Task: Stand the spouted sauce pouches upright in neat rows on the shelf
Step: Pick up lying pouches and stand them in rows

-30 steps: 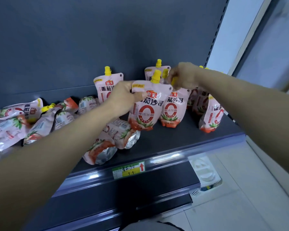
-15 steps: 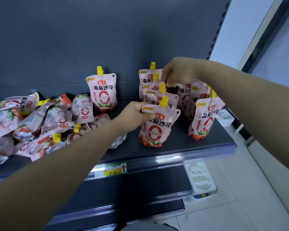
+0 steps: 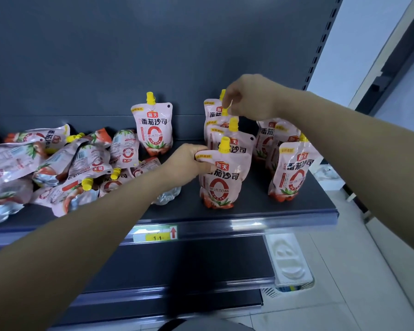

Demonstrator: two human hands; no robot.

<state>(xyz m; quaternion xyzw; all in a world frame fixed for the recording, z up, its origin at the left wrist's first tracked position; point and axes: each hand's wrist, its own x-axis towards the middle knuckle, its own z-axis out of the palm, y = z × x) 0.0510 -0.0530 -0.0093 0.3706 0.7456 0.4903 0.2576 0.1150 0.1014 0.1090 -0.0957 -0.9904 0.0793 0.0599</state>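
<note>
Pink sauce pouches with yellow spouts stand on a dark shelf (image 3: 249,211). My left hand (image 3: 189,163) pinches the top left corner of the front pouch (image 3: 222,182), which stands upright near the shelf's front edge. Behind it stand more pouches in a row, the nearest one (image 3: 239,144) partly hidden. My right hand (image 3: 249,99) is curled over the yellow spout of a back pouch (image 3: 213,113) and pinches it. A single pouch (image 3: 153,127) stands by the back wall. Another row stands at the right, its front pouch (image 3: 292,173) upright.
A heap of several pouches (image 3: 58,168) lies flat on the left half of the shelf. A yellow price tag (image 3: 155,234) sits on the shelf's front rail. A lower shelf (image 3: 177,263) and a tiled floor (image 3: 344,295) lie below.
The front pouch has come down from mid-air and forward onto the shelf. My left hand still holds its top. My right hand stayed at the back pouch's spout.
</note>
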